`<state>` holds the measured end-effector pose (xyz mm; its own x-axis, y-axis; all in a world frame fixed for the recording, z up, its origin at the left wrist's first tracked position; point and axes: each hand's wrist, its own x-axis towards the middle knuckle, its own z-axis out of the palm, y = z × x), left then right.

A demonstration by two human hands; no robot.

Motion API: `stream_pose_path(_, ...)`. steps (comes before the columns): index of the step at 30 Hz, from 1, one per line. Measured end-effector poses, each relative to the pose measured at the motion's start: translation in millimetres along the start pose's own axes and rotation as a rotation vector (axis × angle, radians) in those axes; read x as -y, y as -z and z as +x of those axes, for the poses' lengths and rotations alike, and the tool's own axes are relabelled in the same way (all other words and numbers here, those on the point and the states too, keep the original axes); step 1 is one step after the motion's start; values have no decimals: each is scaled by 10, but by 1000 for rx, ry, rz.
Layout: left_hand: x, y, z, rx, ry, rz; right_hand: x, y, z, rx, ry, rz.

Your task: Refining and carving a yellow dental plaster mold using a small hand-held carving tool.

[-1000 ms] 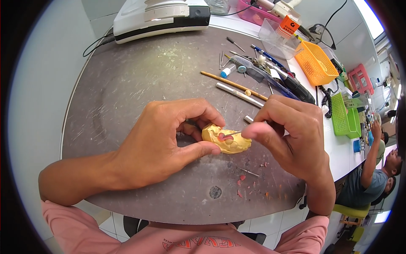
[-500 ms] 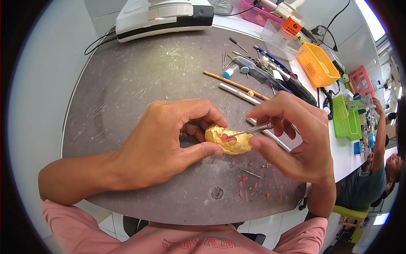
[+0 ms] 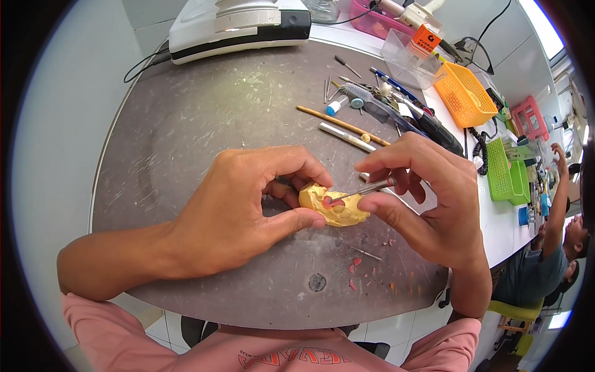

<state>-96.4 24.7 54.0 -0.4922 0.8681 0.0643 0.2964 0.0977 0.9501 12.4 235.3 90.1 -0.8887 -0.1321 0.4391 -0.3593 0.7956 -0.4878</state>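
My left hand [image 3: 229, 214] grips a yellow dental stone model [image 3: 353, 215] between thumb and fingers, low over the desk. Pink material [image 3: 336, 204] lies in a hollow of the model. My right hand [image 3: 437, 211] holds a slim metal instrument [image 3: 384, 184] with a red band, its fingers loosely curled about the handle and its tip on the pink patch. Below the model a thin metal piece [image 3: 365, 253] and pink crumbs [image 3: 352, 284] rest on the scratched grey desk [image 3: 161, 136].
A white machine [image 3: 238, 40] stands at the back. Right of centre lie several tools [image 3: 434, 121], a wooden stick [image 3: 328, 119] and metal rods [image 3: 344, 135]. Orange [image 3: 465, 93] and green [image 3: 502, 167] baskets line the white side bench. A co-worker [image 3: 533, 273] sits at far right.
My right hand's fingers have loosened and its index finger has risen, exposing the instrument's handle. The co-worker's raised arm reaches higher. My left hand is nearly still.
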Motion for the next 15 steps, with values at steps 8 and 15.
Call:
stream_pose_path(8, 16, -9, 4, 2, -24, -21, -5, 13, -24, 31, -2, -74)
stream_pose_path(15, 6, -6, -8, 2, 10, 18, 40, 128, -20, -72, -68, 39)
